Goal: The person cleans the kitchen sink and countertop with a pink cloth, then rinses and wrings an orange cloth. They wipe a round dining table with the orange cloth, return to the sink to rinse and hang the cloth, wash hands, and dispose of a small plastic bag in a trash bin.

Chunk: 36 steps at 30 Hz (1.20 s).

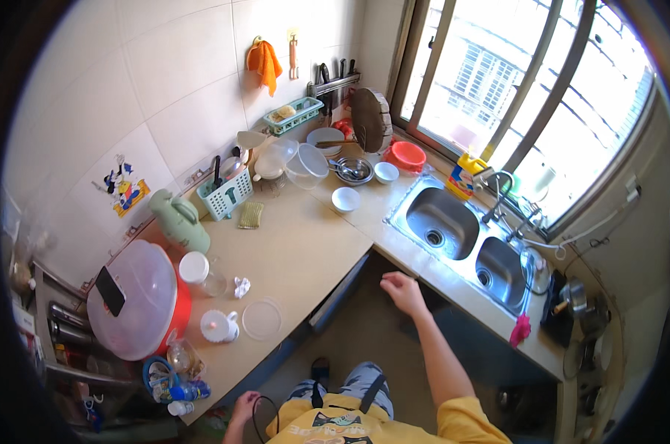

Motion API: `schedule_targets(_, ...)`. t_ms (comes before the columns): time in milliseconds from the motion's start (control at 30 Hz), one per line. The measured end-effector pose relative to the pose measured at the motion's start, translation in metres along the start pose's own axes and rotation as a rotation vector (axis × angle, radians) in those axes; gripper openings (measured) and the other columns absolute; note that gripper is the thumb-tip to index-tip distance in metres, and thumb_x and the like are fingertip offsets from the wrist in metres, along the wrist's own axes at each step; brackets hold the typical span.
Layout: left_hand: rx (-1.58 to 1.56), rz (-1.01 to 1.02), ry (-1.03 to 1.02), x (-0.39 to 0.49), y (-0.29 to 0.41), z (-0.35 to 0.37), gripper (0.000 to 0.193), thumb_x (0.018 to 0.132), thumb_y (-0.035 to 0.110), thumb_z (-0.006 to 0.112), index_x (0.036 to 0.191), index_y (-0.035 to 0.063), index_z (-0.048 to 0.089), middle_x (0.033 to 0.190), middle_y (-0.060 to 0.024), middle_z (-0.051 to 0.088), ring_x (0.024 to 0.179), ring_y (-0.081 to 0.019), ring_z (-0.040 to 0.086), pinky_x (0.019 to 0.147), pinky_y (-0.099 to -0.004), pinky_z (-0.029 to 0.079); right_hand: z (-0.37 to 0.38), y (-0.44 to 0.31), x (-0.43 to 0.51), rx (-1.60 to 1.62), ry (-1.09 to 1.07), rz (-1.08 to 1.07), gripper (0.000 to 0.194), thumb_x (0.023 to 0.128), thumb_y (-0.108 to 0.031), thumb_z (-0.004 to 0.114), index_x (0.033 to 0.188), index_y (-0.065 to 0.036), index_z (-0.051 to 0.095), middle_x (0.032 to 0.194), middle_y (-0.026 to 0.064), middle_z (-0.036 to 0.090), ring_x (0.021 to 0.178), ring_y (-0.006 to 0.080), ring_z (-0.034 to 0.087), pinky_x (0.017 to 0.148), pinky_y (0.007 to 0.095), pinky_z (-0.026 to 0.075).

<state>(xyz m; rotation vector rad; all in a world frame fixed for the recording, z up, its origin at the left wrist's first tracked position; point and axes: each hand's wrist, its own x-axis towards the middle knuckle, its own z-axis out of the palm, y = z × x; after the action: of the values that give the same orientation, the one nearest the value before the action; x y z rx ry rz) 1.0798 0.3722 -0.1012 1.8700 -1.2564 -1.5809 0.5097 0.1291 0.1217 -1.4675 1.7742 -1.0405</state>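
Note:
My right hand (402, 292) hangs in the air before the counter corner, its fingers curled together and no object visible in them. It is nearest to the counter edge below the double steel sink (443, 225). Low in the view, my left hand (247, 406) is beside the counter's near end. A thin black cable (277, 412) loops next to it; whether the fingers grip it is unclear. Closest to that hand on the counter are a small white-capped bottle (180, 408), a blue bottle (190, 390) and a blue basket (160, 377).
A red tub with a translucent lid (140, 299) bears a phone (110, 291). Nearby stand a green thermos jug (179, 220), a white-lidded jar (195, 267) and a lidded mug (219, 326). White bowls (346, 199), a utensil basket (226, 195) and a yellow detergent jug (465, 176) stand farther back.

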Motion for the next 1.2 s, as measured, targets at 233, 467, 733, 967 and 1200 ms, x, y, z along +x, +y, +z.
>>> schedule_targets(233, -0.267, -0.008, 0.265, 0.023, 0.143, 0.028, 0.025, 0.096, 0.02, 0.067, 0.112, 0.0005, 0.069, 0.095, -0.0107, 0.073, 0.09, -0.0169, 0.069, 0.082, -0.0306, 0.055, -0.038, 0.112, 0.333, 0.245, 0.111, 0.352, 0.043, 0.099, -0.031, 0.062, 0.13, -0.003, 0.055, 0.089, 0.0121, 0.072, 0.074, 0.02, 0.071, 0.058, 0.0325, 0.056)
schedule_targets(467, 0.151, -0.344, 0.375, -0.116, 0.137, 0.115, 0.03, 0.095, 0.024, 0.068, 0.114, 0.001, 0.069, 0.103, -0.0167, 0.072, 0.096, -0.0224, 0.066, 0.085, -0.0367, 0.052, 0.014, 0.125, 0.49, 0.308, 0.061, 0.642, 0.056, 0.105, -0.037, 0.049, 0.145, -0.005, 0.028, 0.079, 0.0175, 0.065, 0.057, 0.0276, 0.068, 0.046, 0.0369, 0.057)
schedule_targets(733, 0.068, -0.229, 0.319, -0.021, 0.268, 0.172, 0.032, 0.098, 0.024, 0.067, 0.124, 0.0054, 0.067, 0.116, -0.0179, 0.07, 0.108, -0.0243, 0.065, 0.093, -0.0341, 0.052, -0.018, 0.176, 0.494, 0.329, 0.139, 0.284, 0.041, 0.097, -0.007, 0.048, 0.138, -0.002, 0.045, 0.065, 0.0092, 0.058, 0.043, 0.018, 0.056, 0.036, 0.0321, 0.045)
schedule_targets(967, 0.083, -0.485, 0.285, 0.004, 0.255, 0.191, 0.025, 0.093, 0.023, 0.069, 0.108, 0.0028, 0.072, 0.098, -0.0142, 0.075, 0.093, -0.0193, 0.07, 0.081, -0.0351, 0.055, 0.0, 0.1, 0.424, 0.414, -0.21, 0.269, 0.056, 0.098, -0.011, 0.051, 0.153, -0.007, 0.039, 0.065, 0.0079, 0.06, 0.046, 0.0133, 0.055, 0.038, 0.0306, 0.044)
schedule_targets(1200, -0.037, -0.642, 0.244, -0.016, 0.22, 0.205, 0.024, 0.095, 0.019, 0.064, 0.108, 0.0001, 0.072, 0.094, -0.0114, 0.075, 0.087, -0.0191, 0.07, 0.078, -0.0349, 0.055, 0.066, 0.102, 0.419, 0.153, -0.306, 0.065, 0.05, 0.096, -0.014, 0.052, 0.146, -0.007, 0.049, 0.07, 0.0135, 0.066, 0.052, 0.0198, 0.062, 0.047, 0.0366, 0.05)
